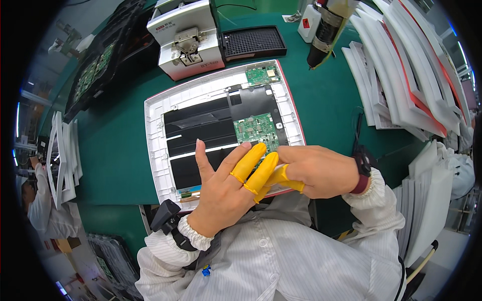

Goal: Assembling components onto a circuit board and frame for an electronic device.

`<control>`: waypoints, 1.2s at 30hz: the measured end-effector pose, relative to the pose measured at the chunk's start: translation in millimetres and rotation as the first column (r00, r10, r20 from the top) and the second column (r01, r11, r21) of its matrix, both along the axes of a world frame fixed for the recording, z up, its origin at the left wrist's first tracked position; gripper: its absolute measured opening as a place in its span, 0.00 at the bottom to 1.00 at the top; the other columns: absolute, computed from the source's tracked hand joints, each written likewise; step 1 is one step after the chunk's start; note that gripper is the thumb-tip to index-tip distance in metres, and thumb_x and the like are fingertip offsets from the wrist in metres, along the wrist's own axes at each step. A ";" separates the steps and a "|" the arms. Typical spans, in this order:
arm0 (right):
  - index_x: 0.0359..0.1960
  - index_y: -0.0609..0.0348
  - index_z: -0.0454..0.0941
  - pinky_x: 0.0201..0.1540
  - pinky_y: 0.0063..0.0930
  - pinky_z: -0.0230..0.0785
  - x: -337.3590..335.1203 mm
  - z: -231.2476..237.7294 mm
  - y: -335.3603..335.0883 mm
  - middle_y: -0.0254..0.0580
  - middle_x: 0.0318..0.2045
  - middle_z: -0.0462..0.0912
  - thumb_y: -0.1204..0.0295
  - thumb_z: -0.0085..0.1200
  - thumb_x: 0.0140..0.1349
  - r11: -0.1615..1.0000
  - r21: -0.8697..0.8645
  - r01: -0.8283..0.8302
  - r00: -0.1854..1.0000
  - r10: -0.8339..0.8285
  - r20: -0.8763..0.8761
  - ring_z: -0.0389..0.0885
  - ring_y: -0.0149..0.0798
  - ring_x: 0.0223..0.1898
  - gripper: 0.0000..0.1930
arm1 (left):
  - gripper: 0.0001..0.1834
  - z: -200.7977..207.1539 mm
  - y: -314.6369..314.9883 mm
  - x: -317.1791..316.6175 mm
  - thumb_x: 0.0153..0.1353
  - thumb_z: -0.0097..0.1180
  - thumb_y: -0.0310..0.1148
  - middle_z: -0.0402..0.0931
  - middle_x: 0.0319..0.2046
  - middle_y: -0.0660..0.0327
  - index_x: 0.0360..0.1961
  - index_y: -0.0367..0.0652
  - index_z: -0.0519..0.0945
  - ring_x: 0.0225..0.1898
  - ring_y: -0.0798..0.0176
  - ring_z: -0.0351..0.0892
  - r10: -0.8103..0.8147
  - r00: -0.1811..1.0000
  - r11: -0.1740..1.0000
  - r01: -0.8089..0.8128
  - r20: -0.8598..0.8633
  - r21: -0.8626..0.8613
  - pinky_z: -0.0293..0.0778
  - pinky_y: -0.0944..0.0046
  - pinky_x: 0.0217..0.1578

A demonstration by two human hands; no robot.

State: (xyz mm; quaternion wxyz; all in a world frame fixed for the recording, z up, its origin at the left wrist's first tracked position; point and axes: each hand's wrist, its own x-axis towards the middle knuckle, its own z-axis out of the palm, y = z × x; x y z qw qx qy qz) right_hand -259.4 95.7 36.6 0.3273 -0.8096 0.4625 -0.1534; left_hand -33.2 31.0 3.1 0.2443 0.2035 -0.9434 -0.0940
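A white panel housing with a red outer edge (pixel 156 125) lies on the green bench, its inner side up. Black sheeting (pixel 198 128) covers much of its inside. A green circuit board (pixel 257 129) sits at the right of the middle, and a smaller green board (pixel 262 75) at the far right corner. My left hand (pixel 226 185), with yellow finger cots on two fingers, rests spread over the near edge of the larger board. My right hand (pixel 314 173), also with yellow cots, is bent in beside those fingertips. Its fingertips are closed together; what they hold, if anything, is hidden.
Behind the housing stand a white dispensing machine (pixel 188 42) and a black tray (pixel 253 42). An electric screwdriver (pixel 326 37) hangs at the far right. White foam-separated panels (pixel 396 65) stand upright on the right. Boards fill a black rack (pixel 95 72) on the left.
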 end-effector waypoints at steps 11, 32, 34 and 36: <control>0.35 0.64 0.80 0.40 0.39 0.72 -11.0 3.8 3.7 0.47 0.38 0.74 0.82 0.58 0.51 1.000 -0.017 0.004 1.000 -0.004 -0.016 0.77 0.49 0.39 0.08 | 0.28 -1.0 -1.8 1.5 0.49 0.74 0.43 0.80 0.54 0.64 0.52 0.48 0.83 0.60 0.57 0.77 -0.004 1.000 0.999 0.004 0.014 -0.042 0.29 0.22 0.69; 0.31 0.64 0.79 0.39 0.39 0.72 -18.5 -2.1 17.8 0.47 0.37 0.74 0.79 0.58 0.54 0.998 -0.039 0.050 0.999 -0.049 0.009 0.77 0.48 0.39 0.03 | 0.15 0.6 6.8 -18.9 0.57 0.66 0.40 0.82 0.51 0.61 0.44 0.47 0.87 0.60 0.55 0.76 -0.027 1.000 0.999 0.027 0.009 0.028 0.26 0.18 0.66; 0.30 0.65 0.79 0.38 0.39 0.72 -23.6 -1.3 23.2 0.47 0.37 0.74 0.78 0.58 0.54 0.997 -0.016 0.080 0.996 -0.081 -0.046 0.78 0.48 0.39 0.03 | 0.16 1.3 5.8 -20.2 0.57 0.66 0.41 0.82 0.51 0.61 0.44 0.47 0.86 0.60 0.55 0.77 -0.042 0.999 0.999 0.042 0.013 0.017 0.27 0.18 0.66; 0.30 0.64 0.79 0.38 0.39 0.72 -16.0 -5.7 19.7 0.47 0.37 0.74 0.78 0.58 0.54 0.996 -0.045 0.077 0.996 -0.079 -0.031 0.78 0.48 0.39 0.03 | 0.17 0.3 5.7 -20.7 0.57 0.67 0.42 0.82 0.51 0.61 0.45 0.47 0.86 0.60 0.55 0.77 -0.050 0.999 0.999 0.050 0.015 -0.008 0.28 0.18 0.66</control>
